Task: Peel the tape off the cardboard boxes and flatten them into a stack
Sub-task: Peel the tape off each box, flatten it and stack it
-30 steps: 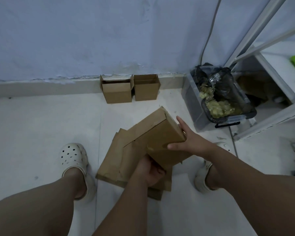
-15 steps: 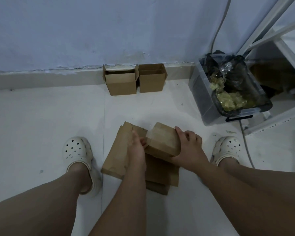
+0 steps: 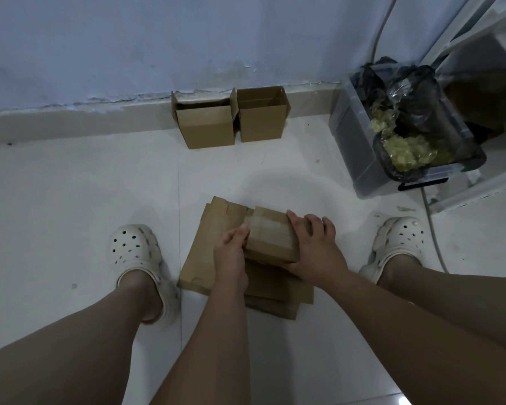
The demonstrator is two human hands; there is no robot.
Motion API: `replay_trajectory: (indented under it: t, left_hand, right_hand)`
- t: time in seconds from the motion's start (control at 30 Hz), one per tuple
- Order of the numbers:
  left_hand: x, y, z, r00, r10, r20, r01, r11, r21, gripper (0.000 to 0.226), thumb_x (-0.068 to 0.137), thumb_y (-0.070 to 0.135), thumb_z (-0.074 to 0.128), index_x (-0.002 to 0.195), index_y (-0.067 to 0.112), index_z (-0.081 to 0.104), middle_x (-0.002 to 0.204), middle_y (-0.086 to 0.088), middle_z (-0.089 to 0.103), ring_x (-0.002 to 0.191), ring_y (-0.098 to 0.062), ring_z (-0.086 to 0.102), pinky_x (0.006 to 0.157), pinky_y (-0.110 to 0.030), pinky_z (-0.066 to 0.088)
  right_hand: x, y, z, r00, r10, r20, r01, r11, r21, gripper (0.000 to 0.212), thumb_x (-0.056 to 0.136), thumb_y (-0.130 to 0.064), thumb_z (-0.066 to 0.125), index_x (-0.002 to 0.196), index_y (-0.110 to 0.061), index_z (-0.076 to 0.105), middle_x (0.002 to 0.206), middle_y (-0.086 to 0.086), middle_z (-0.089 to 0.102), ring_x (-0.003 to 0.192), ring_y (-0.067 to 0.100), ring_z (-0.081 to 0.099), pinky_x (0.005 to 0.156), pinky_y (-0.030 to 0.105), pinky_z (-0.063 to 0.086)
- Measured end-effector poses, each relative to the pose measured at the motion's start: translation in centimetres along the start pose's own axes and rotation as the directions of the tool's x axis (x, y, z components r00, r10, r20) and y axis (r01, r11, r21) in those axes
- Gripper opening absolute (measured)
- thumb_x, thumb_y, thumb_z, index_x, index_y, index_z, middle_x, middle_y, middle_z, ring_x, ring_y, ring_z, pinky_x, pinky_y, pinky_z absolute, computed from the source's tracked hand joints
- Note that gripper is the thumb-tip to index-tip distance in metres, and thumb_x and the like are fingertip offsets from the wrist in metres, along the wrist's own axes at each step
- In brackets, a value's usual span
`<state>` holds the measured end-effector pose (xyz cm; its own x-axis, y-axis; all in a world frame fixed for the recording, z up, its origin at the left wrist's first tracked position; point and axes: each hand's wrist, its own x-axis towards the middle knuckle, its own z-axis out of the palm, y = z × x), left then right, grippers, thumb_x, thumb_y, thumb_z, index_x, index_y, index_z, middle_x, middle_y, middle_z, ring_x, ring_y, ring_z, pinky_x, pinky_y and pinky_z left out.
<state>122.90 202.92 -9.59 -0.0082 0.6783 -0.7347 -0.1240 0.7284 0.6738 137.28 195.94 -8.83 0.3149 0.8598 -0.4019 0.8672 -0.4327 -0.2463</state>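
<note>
A white shoe (image 3: 135,252) with holes stands on the white floor (image 3: 56,200) at the left. Next to it lies a pile of flat boxes (image 3: 200,258), brown and low, between the 2 feet.

Far back by the blue wall (image 3: 129,39), 2 open boxes (image 3: 208,124) stand side by side and touch each other. They are well apart from the pile.

The left hand (image 3: 231,249) is over the pile. Its fingers are bent, and the tips pinch the left edge of a small box (image 3: 270,241). This small box sits on top of the pile, a bit to the right. It is not flat. A strip of clear tape (image 3: 265,226) runs across its top.

The right hand (image 3: 313,249) holds the other side of the small box. Its thumb lies on the top edge, and its fingers curl round the right end.

Back on the right is a clear bin (image 3: 360,165) with a black bag (image 3: 421,92) in it. Some yellow crumpled stuff (image 3: 406,147) lies in the bag. A gray cable (image 3: 434,238) runs down past the bin.

The other white shoe (image 3: 398,244) is near the right hand. A white frame (image 3: 479,30) stands in the far right corner.
</note>
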Motion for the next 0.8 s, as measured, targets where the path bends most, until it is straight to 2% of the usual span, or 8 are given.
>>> replay_trajectory:
  t: [0.1,0.2,0.27,0.37,0.47,0.63,0.73,0.8]
  left_hand:
    - [0.0,0.3,0.2,0.998,0.066,0.013,-0.067,0.997,0.042,0.01,0.085,0.026,0.068,0.082,0.018,0.063,0.098,-0.004,0.065,0.097,-0.021,0.058,0.08,-0.034,0.051]
    - [0.0,0.7,0.5,0.995,0.1,0.02,-0.101,0.992,0.074,0.012,0.085,0.023,0.069,0.079,0.016,0.061,0.097,-0.008,0.066,0.095,-0.025,0.06,0.085,-0.04,0.053]
    - [0.1,0.9,0.6,0.991,0.133,-0.009,-0.131,0.984,0.123,0.012,0.085,0.022,0.069,0.078,0.016,0.06,0.093,-0.006,0.066,0.09,-0.022,0.061,0.076,-0.035,0.053]
    - [0.0,0.9,0.5,0.981,0.185,-0.051,-0.173,0.968,0.183,0.012,0.086,0.018,0.067,0.078,0.016,0.058,0.086,-0.002,0.064,0.082,-0.017,0.059,0.065,-0.026,0.046]
    - [-0.2,0.8,0.5,0.955,0.286,-0.075,-0.254,0.924,0.287,0.014,0.087,0.017,0.065,0.077,0.017,0.056,0.082,0.001,0.061,0.078,-0.013,0.056,0.064,-0.023,0.043]
    - [-1.0,0.6,1.1,0.834,0.546,-0.081,-0.433,0.738,0.518,0.017,0.089,0.016,0.063,0.076,0.02,0.052,0.072,0.012,0.054,0.067,-0.001,0.05,0.056,-0.01,0.034]
    - [-1.2,0.3,1.1,0.784,0.618,-0.06,-0.487,0.672,0.557,0.018,0.089,0.014,0.062,0.074,0.017,0.052,0.069,0.01,0.053,0.063,-0.001,0.047,0.057,-0.003,0.037]
    - [-1.3,0.2,1.2,0.77,0.637,-0.041,-0.5,0.641,0.583,0.019,0.089,0.014,0.061,0.073,0.016,0.052,0.07,0.006,0.054,0.063,-0.004,0.048,0.055,-0.007,0.037]
  right_hand:
    - [-0.2,-0.2,0.2,0.999,-0.038,-0.034,0.034,0.994,-0.106,0.104,0.075,-0.051,0.066,0.145,-0.044,-0.011,0.155,0.008,0.004,0.142,0.038,-0.006,0.117,0.052,0.006]
    - [-0.6,-0.7,0.5,0.985,-0.167,-0.052,0.154,0.969,-0.194,0.092,0.081,-0.043,0.057,0.142,-0.051,-0.011,0.158,0.004,-0.006,0.143,0.034,-0.013,0.115,0.055,-0.004]
    - [-0.9,-1.1,0.6,0.968,-0.247,-0.049,0.231,0.95,-0.211,0.081,0.085,-0.04,0.05,0.146,-0.049,-0.004,0.159,-0.002,-0.006,0.145,0.03,-0.012,0.114,0.057,-0.006]
    - [-1.4,-1.7,0.9,0.949,-0.314,-0.039,0.301,0.934,-0.193,0.07,0.091,-0.03,0.043,0.15,-0.041,0.006,0.16,-0.008,0.002,0.147,0.025,-0.005,0.115,0.053,-0.007]
    - [-1.5,-2.0,1.0,0.952,-0.305,-0.009,0.296,0.931,-0.212,0.07,0.094,-0.022,0.037,0.151,-0.039,-0.001,0.16,-0.014,-0.004,0.147,0.024,-0.009,0.114,0.054,-0.009]
    - [-1.1,-3.1,0.8,0.954,-0.297,0.039,0.299,0.931,-0.21,0.074,0.094,-0.015,0.033,0.15,-0.037,-0.009,0.159,-0.018,-0.012,0.146,0.025,-0.016,0.111,0.061,-0.01]
    - [-0.9,-3.4,0.8,0.954,-0.297,0.038,0.299,0.933,-0.198,0.073,0.094,-0.016,0.033,0.15,-0.036,-0.009,0.159,-0.017,-0.011,0.147,0.026,-0.014,0.11,0.062,-0.01]
    - [-0.8,-3.5,0.8,0.957,-0.288,0.043,0.291,0.938,-0.19,0.073,0.094,-0.016,0.033,0.15,-0.037,-0.01,0.159,-0.018,-0.011,0.147,0.026,-0.015,0.11,0.063,-0.009]
